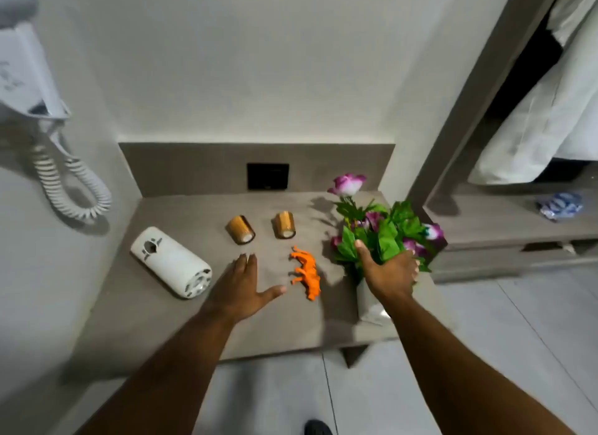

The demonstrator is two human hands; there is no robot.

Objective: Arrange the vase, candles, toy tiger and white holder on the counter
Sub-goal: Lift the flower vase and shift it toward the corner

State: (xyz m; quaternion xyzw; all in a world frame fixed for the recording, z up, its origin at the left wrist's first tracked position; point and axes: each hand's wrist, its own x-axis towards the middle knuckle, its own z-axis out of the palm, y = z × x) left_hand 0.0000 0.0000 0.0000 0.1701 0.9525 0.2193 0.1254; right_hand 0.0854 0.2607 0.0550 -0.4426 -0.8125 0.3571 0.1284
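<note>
A white vase (367,305) with purple flowers and green leaves (388,230) stands at the right of the grey counter (155,321). My right hand (388,272) wraps around the stems at the vase's mouth. An orange toy tiger (306,272) lies on its side in the middle. Two amber candles (241,230) (285,225) lie tipped over behind it. The white holder (171,261) lies on its side at the left. My left hand (247,287) hovers flat with fingers spread, between the holder and the tiger, holding nothing.
A white hair dryer with a coiled cord (68,188) hangs on the left wall. A black socket plate (268,176) sits in the back panel. To the right are a lower shelf with a blue-and-white packet (559,205) and hanging white cloth (550,120).
</note>
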